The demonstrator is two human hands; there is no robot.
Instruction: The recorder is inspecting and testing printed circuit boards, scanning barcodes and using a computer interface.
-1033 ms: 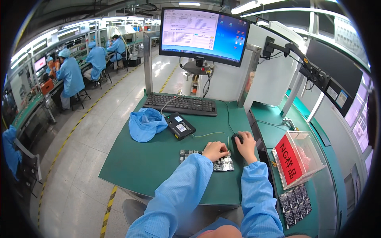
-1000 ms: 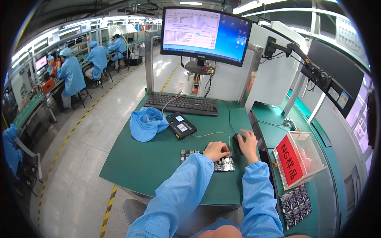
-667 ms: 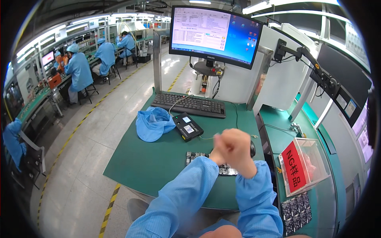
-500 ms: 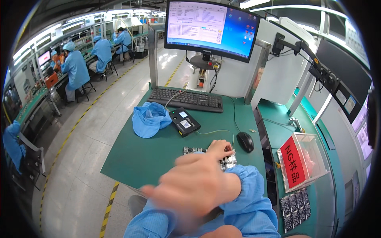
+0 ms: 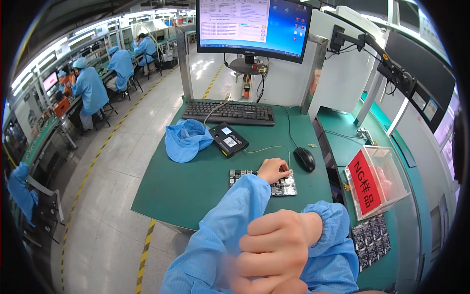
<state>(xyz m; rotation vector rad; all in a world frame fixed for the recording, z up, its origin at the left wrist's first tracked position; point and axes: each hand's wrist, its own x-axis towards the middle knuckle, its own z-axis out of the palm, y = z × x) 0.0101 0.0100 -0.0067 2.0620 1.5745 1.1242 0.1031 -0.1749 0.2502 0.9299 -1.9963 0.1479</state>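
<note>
My left hand (image 5: 274,170) rests over the right part of a circuit board panel (image 5: 240,175) lying flat on the green bench. Its fingers are bent and pressed together at the board, covering whatever they pinch. A thin pale cable (image 5: 271,148) runs from a black box (image 5: 228,139) with a small lit screen toward these fingers; its end is hidden. Close to the camera, off the bench's front edge, my right hand (image 5: 275,247) is curled into a closed fist, knuckles up. Its fingertips are out of sight, and whether something is inside cannot be seen.
A blue cap (image 5: 186,142) lies left of the black box. Behind are a keyboard (image 5: 230,113) and a monitor (image 5: 252,29); a mouse (image 5: 304,159) sits right. On the side bench are a clear bin with a red label (image 5: 364,181) and dark boards (image 5: 370,240). Several people work far left.
My right hand has drawn back toward me and to the right, uncovering my left forearm and more of the board panel. The left hand stays at the board; the view has shifted slightly.
</note>
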